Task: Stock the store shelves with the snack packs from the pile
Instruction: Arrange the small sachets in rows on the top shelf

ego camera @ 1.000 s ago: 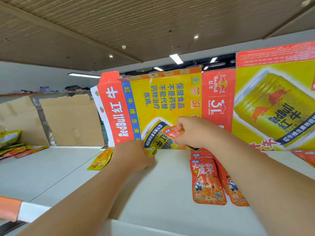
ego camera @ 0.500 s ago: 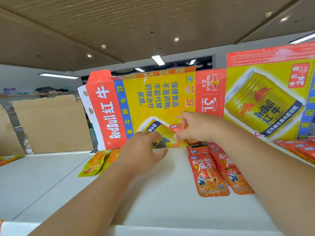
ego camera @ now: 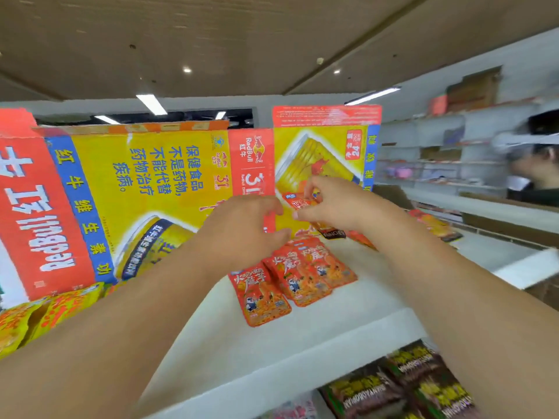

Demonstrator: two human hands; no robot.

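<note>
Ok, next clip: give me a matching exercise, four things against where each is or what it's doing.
1 right hand
2 red snack packs
3 yellow snack packs
4 dark packs

A under the white shelf, bottom right
B pinching one red pack
C flat on the shelf, centre
D left end of the shelf

Pairs: 1-B, 2-C, 3-D, 4-A

A shop; white shelves (ego camera: 302, 352) bear snack packs (ego camera: 260, 294).

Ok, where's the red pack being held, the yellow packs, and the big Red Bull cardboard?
red pack (ego camera: 298, 202), head view, its printed front.
yellow packs (ego camera: 65, 306), head view, the nearest one's front.
Red Bull cardboard (ego camera: 157, 182), head view, its yellow middle panel.
</note>
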